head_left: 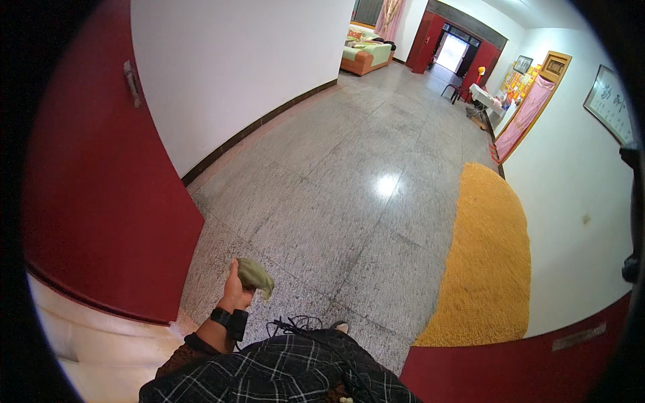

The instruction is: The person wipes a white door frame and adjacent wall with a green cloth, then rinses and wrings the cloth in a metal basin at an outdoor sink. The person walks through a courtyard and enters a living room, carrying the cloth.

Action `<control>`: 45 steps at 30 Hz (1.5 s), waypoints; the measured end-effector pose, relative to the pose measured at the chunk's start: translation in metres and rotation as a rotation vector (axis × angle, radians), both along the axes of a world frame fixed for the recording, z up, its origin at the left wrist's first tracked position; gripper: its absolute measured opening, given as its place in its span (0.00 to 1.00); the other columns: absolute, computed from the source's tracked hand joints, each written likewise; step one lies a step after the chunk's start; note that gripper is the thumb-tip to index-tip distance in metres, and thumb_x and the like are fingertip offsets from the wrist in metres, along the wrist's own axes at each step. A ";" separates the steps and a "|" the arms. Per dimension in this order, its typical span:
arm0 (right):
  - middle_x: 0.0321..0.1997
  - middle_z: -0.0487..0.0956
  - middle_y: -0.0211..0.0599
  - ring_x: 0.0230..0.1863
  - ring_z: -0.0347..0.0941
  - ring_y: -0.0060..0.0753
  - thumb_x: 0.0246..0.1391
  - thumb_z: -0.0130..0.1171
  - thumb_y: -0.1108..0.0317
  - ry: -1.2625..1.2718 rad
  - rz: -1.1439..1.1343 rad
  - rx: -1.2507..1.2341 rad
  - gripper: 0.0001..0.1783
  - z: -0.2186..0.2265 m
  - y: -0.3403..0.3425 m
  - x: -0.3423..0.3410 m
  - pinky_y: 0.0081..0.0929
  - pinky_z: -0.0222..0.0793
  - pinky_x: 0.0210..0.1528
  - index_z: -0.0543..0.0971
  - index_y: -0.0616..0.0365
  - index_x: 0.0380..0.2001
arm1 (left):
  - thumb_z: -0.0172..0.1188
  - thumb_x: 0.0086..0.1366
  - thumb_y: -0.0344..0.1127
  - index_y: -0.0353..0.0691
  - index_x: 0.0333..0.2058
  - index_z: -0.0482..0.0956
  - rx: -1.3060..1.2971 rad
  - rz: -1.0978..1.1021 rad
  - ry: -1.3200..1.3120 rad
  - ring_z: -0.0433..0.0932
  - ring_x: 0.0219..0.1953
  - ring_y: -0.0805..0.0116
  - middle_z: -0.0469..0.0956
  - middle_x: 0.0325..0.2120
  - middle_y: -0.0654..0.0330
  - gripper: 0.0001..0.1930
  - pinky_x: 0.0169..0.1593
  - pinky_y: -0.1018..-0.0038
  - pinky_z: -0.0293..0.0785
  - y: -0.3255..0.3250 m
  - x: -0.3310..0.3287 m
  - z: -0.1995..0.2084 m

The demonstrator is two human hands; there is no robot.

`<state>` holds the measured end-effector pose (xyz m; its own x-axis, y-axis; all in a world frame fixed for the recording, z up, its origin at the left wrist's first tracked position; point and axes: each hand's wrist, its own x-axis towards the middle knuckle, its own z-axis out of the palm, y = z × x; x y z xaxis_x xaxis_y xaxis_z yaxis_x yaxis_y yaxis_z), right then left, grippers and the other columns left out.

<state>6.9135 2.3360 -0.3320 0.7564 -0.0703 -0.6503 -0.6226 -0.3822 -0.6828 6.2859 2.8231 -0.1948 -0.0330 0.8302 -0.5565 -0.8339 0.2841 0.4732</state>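
My left hand (235, 291), with a black band around its wrist, is closed around a folded olive-green cloth (254, 275). Part of the cloth hangs off the far side of the fingers. The hand is held low in front of me on the left, above the grey floor (322, 221). Nearest to it on the left is the lower edge of a red door (107, 181). My right hand does not show. Thin black cords (295, 326) dangle by my dark checked clothing (269, 369).
A broad golden layer of what looks like corn kernels (487, 262) lies along the right wall. Another red door panel (524, 373) stands at the lower right. Farther off are a sofa (368, 57), a black stool (453, 91), a white-covered table (487, 99) and a bright doorway (451, 52).
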 end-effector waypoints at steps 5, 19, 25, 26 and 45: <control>0.60 0.74 0.45 0.48 0.77 0.45 0.67 0.52 0.56 0.132 0.108 -0.068 0.30 -0.024 0.102 0.049 0.44 0.77 0.42 0.64 0.53 0.68 | 0.52 0.73 0.58 0.40 0.60 0.70 0.007 0.019 0.042 0.72 0.59 0.53 0.73 0.58 0.53 0.29 0.65 0.56 0.67 0.058 0.058 0.012; 0.63 0.74 0.47 0.45 0.80 0.52 0.67 0.54 0.54 0.048 0.400 0.329 0.28 -0.027 0.477 0.236 0.45 0.79 0.36 0.69 0.57 0.64 | 0.52 0.72 0.61 0.43 0.63 0.68 0.120 -0.084 0.097 0.72 0.60 0.53 0.72 0.58 0.56 0.32 0.63 0.50 0.71 0.259 0.187 -0.019; 0.67 0.69 0.45 0.47 0.78 0.55 0.68 0.53 0.55 0.097 0.667 0.308 0.32 -0.015 0.609 0.267 0.49 0.79 0.39 0.63 0.57 0.69 | 0.53 0.71 0.62 0.43 0.60 0.70 0.068 0.020 0.064 0.73 0.59 0.54 0.74 0.56 0.56 0.32 0.62 0.53 0.71 0.383 0.236 -0.043; 0.66 0.69 0.46 0.46 0.78 0.53 0.67 0.52 0.53 0.258 0.611 0.200 0.29 -0.019 0.621 0.288 0.50 0.78 0.37 0.65 0.58 0.65 | 0.54 0.71 0.63 0.42 0.60 0.70 0.046 0.026 0.049 0.73 0.58 0.55 0.75 0.55 0.56 0.32 0.61 0.53 0.71 0.400 0.245 -0.041; 0.46 0.75 0.46 0.35 0.79 0.48 0.66 0.52 0.56 0.263 0.311 -0.152 0.22 -0.049 0.793 0.404 0.43 0.78 0.35 0.74 0.65 0.51 | 0.48 0.75 0.59 0.40 0.61 0.66 0.005 -0.032 0.124 0.69 0.61 0.53 0.71 0.58 0.52 0.30 0.66 0.53 0.66 0.739 0.440 0.010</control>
